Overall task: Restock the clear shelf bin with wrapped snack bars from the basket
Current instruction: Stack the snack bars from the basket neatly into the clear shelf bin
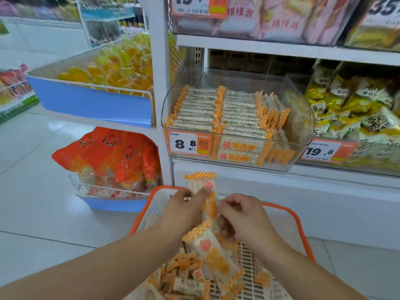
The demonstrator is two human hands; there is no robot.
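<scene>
Over the orange-rimmed white basket [298, 221], both my hands hold wrapped snack bars with orange-checked ends. My left hand [184, 210] grips an upright bundle of bars [202, 182], thumb pressed on its front. My right hand [244, 215] curls round further bars [214, 250] that hang down toward the basket. More loose bars [184, 280] lie in the basket bottom. Above, on the shelf, the clear bin [300, 135] holds neat rows of the same bars on its left and middle, with some standing loosely at its right.
A price tag reading 8.8 [186, 144] sticks to the bin's front. Yellow snack bags [355, 109] fill the neighbouring bin at right. At left, a blue-fronted bin of yellow sweets [108, 70] and a wire tray with orange packs [112, 156] stand by the white upright post [159, 83].
</scene>
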